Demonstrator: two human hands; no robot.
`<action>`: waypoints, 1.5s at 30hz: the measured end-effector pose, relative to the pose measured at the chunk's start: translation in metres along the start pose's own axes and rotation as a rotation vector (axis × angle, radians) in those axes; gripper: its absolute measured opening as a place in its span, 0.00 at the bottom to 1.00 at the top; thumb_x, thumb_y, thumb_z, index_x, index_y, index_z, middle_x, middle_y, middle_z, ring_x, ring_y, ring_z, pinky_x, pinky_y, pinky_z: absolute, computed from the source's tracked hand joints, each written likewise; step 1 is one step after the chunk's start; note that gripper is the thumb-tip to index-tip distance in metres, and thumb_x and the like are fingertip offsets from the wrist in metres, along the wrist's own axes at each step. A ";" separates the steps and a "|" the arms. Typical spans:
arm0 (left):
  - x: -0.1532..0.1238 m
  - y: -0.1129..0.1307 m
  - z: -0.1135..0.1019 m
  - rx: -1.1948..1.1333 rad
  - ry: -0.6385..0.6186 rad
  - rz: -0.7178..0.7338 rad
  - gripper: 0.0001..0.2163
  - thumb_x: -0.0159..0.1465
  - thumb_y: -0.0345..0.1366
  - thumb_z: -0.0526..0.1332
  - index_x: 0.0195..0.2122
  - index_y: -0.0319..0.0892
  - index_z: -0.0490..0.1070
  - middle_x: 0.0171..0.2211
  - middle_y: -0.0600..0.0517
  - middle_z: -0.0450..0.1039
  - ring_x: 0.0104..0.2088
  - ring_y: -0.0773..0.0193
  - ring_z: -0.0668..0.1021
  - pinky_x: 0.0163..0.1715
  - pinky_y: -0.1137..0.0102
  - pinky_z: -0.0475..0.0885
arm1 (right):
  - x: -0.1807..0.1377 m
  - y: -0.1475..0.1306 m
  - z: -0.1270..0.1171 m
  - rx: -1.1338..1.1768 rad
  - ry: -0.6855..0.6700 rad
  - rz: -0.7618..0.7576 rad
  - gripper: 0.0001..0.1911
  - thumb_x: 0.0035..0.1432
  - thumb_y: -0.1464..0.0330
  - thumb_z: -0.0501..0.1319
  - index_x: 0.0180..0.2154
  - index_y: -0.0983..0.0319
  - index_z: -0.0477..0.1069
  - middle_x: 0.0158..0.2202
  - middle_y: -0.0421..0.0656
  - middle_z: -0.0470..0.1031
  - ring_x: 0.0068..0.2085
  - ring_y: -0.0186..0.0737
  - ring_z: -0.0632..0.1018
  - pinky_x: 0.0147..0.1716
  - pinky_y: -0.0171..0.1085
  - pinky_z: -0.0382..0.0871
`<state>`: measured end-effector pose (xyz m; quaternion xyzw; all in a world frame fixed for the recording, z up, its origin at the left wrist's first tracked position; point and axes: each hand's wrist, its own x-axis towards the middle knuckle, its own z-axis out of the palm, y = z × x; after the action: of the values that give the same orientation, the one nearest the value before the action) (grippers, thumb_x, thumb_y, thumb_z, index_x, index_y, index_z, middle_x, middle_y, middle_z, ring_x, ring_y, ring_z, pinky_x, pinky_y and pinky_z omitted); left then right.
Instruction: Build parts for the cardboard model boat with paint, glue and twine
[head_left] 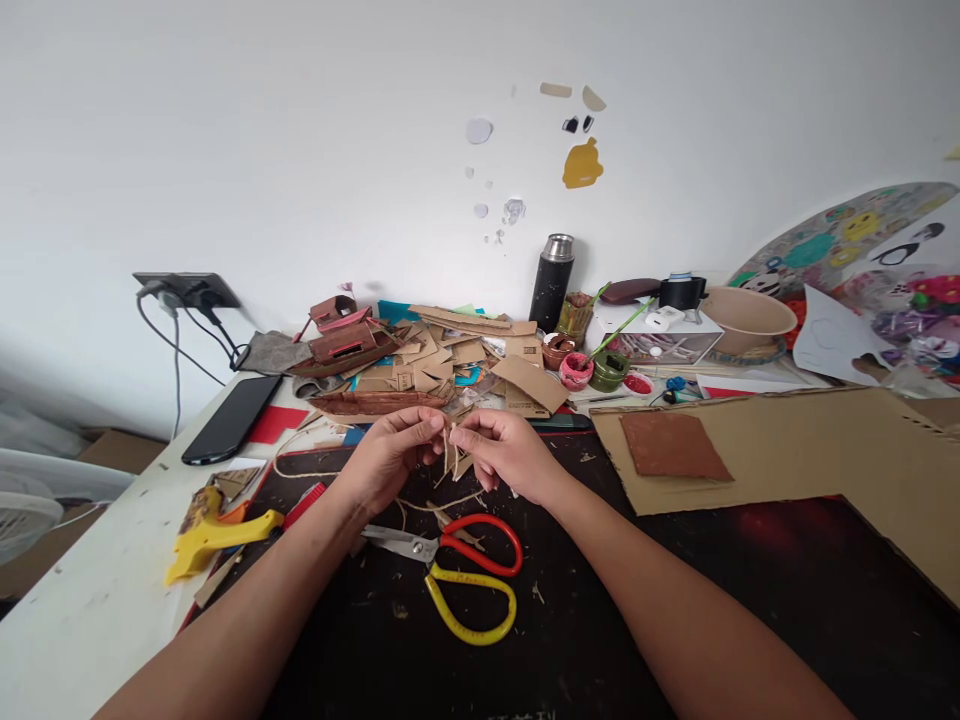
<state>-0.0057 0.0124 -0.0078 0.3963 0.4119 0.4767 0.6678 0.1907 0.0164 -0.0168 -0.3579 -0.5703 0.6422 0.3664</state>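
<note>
Thumb and fingers of my left hand [405, 447] pinch a thin piece of beige twine [448, 452]. Close beside it, my right hand [504, 450] pinches the same twine, and short ends hang down between the two hands. More of the twine lies in loops on the black mat [577, 600] and off to the left. Just below my hands rest scissors [420, 547] with one red and one yellow handle. A brown painted cardboard strip [375, 402] lies just beyond my left hand.
A yellow glue gun [217, 540] and black phone [232, 420] lie left. Behind are cardboard scraps [435, 365], a brown model boat [337, 345], paint jars [576, 371] and a black flask [553, 280]. A cardboard sheet [787, 430] bearing a brown square [671, 447] covers the right.
</note>
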 end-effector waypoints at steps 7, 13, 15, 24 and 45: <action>0.000 -0.005 0.001 0.057 0.003 0.034 0.19 0.48 0.48 0.84 0.29 0.40 0.84 0.23 0.52 0.76 0.24 0.70 0.71 0.24 0.76 0.66 | 0.000 -0.002 0.001 -0.020 -0.001 -0.013 0.22 0.61 0.48 0.69 0.35 0.59 0.72 0.15 0.30 0.67 0.15 0.32 0.69 0.17 0.31 0.61; -0.001 -0.008 0.005 0.003 0.014 0.028 0.19 0.46 0.47 0.85 0.29 0.39 0.85 0.23 0.53 0.75 0.24 0.71 0.72 0.24 0.77 0.66 | 0.000 -0.001 0.000 -0.009 -0.012 -0.013 0.23 0.60 0.47 0.70 0.33 0.59 0.71 0.15 0.30 0.67 0.15 0.31 0.69 0.16 0.30 0.60; -0.001 -0.009 0.006 -0.028 0.020 0.013 0.20 0.45 0.46 0.86 0.29 0.39 0.84 0.23 0.53 0.75 0.23 0.71 0.72 0.23 0.77 0.66 | 0.000 -0.001 0.000 -0.002 -0.015 -0.008 0.24 0.60 0.46 0.70 0.33 0.59 0.71 0.15 0.30 0.66 0.15 0.31 0.69 0.16 0.30 0.60; -0.006 -0.011 0.009 -0.138 -0.093 -0.093 0.19 0.46 0.44 0.86 0.29 0.37 0.83 0.21 0.52 0.75 0.21 0.70 0.72 0.23 0.76 0.65 | -0.001 -0.004 0.001 -0.015 -0.061 0.006 0.27 0.59 0.43 0.70 0.32 0.60 0.70 0.16 0.33 0.70 0.15 0.30 0.69 0.16 0.30 0.58; -0.001 -0.005 0.005 0.147 0.018 0.141 0.19 0.58 0.51 0.79 0.33 0.41 0.78 0.27 0.51 0.80 0.29 0.64 0.75 0.34 0.70 0.70 | 0.004 0.001 -0.004 0.027 0.142 -0.027 0.24 0.60 0.45 0.69 0.35 0.59 0.70 0.16 0.30 0.66 0.14 0.32 0.69 0.15 0.31 0.61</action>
<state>0.0003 0.0092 -0.0106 0.4680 0.4230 0.4947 0.5977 0.1923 0.0222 -0.0179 -0.3899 -0.5388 0.6179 0.4192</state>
